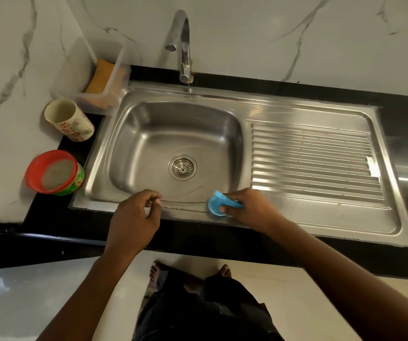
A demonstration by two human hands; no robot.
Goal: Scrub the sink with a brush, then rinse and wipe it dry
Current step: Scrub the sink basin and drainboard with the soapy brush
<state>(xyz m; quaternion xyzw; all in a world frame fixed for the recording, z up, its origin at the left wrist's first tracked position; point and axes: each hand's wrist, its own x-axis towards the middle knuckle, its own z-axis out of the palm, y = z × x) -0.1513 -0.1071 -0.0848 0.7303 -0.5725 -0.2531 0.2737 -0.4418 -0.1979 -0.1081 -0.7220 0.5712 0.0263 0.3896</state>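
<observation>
A stainless steel sink (222, 99) with a round drain (182, 167) fills the middle of the view. My right hand (249, 207) grips a small blue brush (216, 201) and presses it on the sink's front rim, right of the basin. My left hand (136, 212) hovers over the front rim to the left, its fingers loosely curled and holding nothing. A chrome tap (184, 45) stands at the back, with no water running.
A ribbed draining board (313, 163) lies to the right of the basin. On the left stand a floral cup (68, 120), a red-lidded tub (55, 172) and a clear box (75, 77) with an orange sponge (100, 76). Black counter edge runs along the front.
</observation>
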